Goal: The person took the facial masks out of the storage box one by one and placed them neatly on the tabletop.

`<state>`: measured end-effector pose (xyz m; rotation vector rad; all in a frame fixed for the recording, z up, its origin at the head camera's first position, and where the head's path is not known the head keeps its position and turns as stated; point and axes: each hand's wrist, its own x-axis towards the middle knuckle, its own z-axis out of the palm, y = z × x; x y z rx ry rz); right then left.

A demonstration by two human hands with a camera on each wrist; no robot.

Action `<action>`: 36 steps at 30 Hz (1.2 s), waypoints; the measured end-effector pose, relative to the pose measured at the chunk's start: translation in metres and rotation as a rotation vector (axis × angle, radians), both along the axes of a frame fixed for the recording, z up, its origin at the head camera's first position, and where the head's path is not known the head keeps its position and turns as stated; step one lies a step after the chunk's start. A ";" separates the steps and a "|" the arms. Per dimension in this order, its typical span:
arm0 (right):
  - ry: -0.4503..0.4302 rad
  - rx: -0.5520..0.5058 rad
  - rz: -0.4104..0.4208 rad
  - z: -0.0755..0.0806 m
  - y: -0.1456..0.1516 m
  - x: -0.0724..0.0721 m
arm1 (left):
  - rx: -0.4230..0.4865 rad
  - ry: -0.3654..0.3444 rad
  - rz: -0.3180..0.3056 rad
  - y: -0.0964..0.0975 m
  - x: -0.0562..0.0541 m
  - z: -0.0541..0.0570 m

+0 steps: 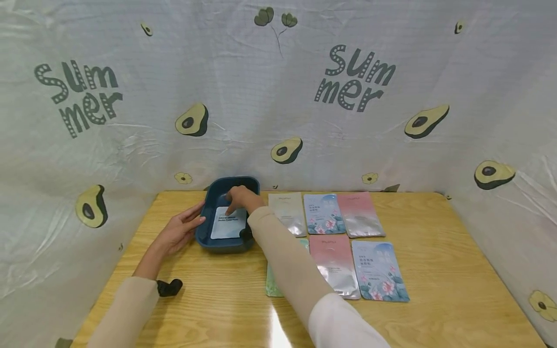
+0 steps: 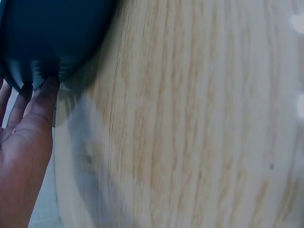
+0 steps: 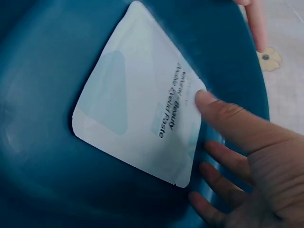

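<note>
A dark blue plastic basin (image 1: 226,249) stands toward the back left of the table. Inside it lies a white flat sachet (image 1: 228,228) printed "Eyelid Paste". My right hand (image 3: 266,166) reaches into the basin; its thumb overlaps the sachet's edge in the right wrist view, with the other fingertips spread just beside that edge. In the head view, the right hand (image 1: 243,198) is over the sachet's far end. My left hand (image 1: 176,233) rests its extended fingertips against the basin's left side, and the left wrist view shows these fingers (image 2: 45,97) at the outer wall.
Right of the basin, several flat sachets lie in two rows: a cream one (image 1: 289,212), pink ones (image 1: 361,215), blue floral ones (image 1: 380,273) and a green one (image 1: 272,285) partly hidden by my right sleeve. A patterned cloth (image 1: 243,96) hangs behind the wooden table (image 1: 209,309).
</note>
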<state>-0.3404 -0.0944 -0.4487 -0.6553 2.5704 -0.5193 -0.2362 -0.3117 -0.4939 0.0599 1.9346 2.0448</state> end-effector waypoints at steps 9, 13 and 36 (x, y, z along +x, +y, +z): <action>0.075 0.091 -0.050 -0.005 -0.001 0.011 | 0.006 0.014 0.001 0.002 -0.002 0.001; 0.035 0.094 -0.079 -0.005 -0.002 0.010 | 0.008 0.017 0.013 0.003 -0.001 0.002; -0.215 -0.530 -0.224 0.010 0.021 0.001 | -0.030 0.000 -0.007 0.006 -0.002 0.001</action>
